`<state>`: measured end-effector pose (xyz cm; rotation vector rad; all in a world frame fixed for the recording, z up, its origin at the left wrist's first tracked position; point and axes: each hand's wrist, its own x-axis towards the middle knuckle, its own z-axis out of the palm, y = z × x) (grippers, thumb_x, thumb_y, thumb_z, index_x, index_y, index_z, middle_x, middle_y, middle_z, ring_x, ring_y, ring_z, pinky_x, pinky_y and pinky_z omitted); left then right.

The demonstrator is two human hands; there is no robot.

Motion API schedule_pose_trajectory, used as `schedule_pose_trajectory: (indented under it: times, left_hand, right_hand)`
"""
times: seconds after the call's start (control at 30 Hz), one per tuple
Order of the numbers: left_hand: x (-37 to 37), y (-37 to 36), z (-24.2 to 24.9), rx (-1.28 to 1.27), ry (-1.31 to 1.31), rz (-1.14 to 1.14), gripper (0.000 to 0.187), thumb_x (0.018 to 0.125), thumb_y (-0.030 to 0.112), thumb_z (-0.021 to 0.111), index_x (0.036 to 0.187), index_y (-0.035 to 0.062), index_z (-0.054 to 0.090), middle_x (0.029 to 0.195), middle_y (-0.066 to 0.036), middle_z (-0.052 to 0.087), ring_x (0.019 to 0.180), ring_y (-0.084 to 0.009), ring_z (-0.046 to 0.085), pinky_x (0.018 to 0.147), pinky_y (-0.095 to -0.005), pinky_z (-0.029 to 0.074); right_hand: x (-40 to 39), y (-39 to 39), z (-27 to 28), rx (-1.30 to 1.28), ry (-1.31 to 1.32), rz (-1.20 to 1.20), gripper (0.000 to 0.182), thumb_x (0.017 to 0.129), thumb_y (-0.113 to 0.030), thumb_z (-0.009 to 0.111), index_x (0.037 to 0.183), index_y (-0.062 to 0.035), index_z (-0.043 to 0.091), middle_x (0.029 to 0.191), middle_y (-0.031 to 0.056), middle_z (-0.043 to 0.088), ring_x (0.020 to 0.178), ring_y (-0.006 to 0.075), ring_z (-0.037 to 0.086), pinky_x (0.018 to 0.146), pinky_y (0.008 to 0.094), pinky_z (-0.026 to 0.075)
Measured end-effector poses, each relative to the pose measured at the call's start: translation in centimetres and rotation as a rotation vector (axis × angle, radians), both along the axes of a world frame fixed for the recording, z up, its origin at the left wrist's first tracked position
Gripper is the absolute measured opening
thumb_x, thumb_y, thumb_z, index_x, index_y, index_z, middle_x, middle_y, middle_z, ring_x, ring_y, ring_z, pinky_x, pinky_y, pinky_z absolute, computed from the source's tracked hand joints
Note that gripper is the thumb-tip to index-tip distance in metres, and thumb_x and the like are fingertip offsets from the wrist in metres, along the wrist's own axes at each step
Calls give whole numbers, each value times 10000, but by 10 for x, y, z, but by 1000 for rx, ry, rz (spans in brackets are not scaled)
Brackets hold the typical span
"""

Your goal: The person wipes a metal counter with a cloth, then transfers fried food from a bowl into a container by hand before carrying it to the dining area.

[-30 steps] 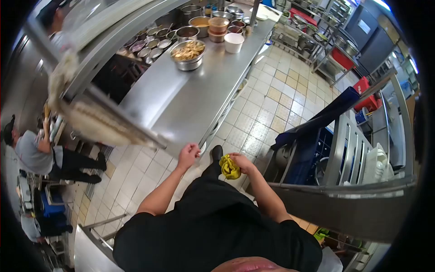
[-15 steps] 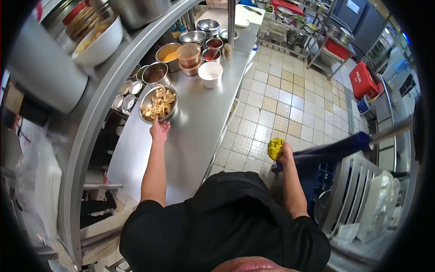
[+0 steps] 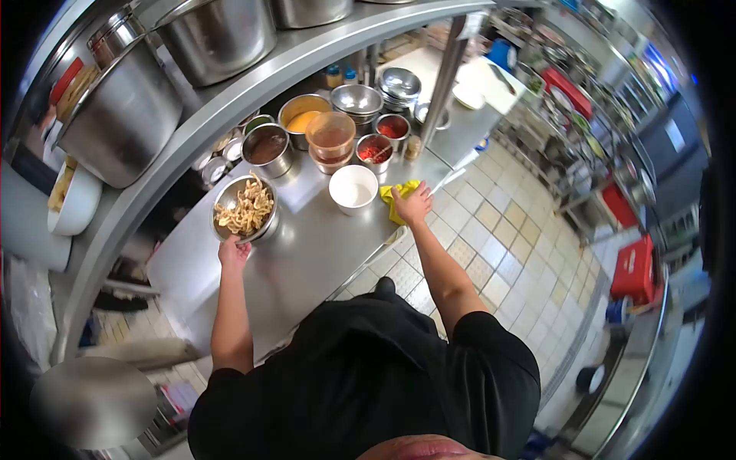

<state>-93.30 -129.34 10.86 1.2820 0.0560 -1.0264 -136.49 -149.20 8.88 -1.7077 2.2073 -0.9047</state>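
My left hand point(image 3: 234, 251) grips the near rim of a metal bowl point(image 3: 270, 227) heaped with pale brown food pieces point(image 3: 247, 207). The bowl sits on the steel counter, its contents facing me. Over by the counter's right edge, my right hand point(image 3: 414, 204) rests on a yellow cloth point(image 3: 391, 201), fingers spread, part of the cloth hidden beneath it. Between the two hands stands a white tub point(image 3: 353, 188), close to the cloth. Just behind the bowl is a steel pot of dark sauce point(image 3: 267, 146).
Behind the tub stand stacked plastic containers point(image 3: 331, 138), a pot of orange liquid point(image 3: 302, 118), and pots of red contents point(image 3: 374, 152). A shelf point(image 3: 253, 73) carrying large pots overhangs on the left. A post point(image 3: 446, 73) rises at the back. Tiled floor point(image 3: 491, 222) lies right.
My right hand has swung from above the floor onto the counter with the yellow cloth, and its fingers have spread. My left hand stays at the bowl. The view has turned right.
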Motion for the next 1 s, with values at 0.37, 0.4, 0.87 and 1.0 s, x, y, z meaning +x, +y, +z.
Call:
schedule_pose_trajectory:
  times: [0.37,0.4,0.87,1.0]
  left_hand:
    - [-81,-11,57,-39,-280,462,164,699,1,466,851,58,486,639,-74,518,408,-170,476,309,-283,382]
    - [-89,-4,67,-6,-374,454,137,711,13,466,837,58,497,642,-60,530,406,-151,478,306,-269,378]
    - [-143,-19,70,86,-1133,316,129,758,-2,459,854,-2,546,668,-11,563,562,-46,485,492,-213,400]
    - [-146,-28,90,151,-1168,258,140,747,-33,452,853,-22,543,721,-9,577,668,-40,476,595,-203,402]
  right_hand:
    - [48,-21,35,497,-518,776,468,746,-190,588,1120,35,418,793,185,582,567,273,610,509,333,490]
    - [52,-17,42,554,-593,793,443,752,-146,582,1121,34,414,773,166,576,524,249,607,455,316,491]
    - [131,29,41,647,-1060,960,496,805,-15,488,1259,21,290,766,103,489,488,201,585,410,276,487]
    - [126,27,55,310,-630,985,671,710,-81,594,1276,24,250,990,187,469,861,300,551,689,397,468]
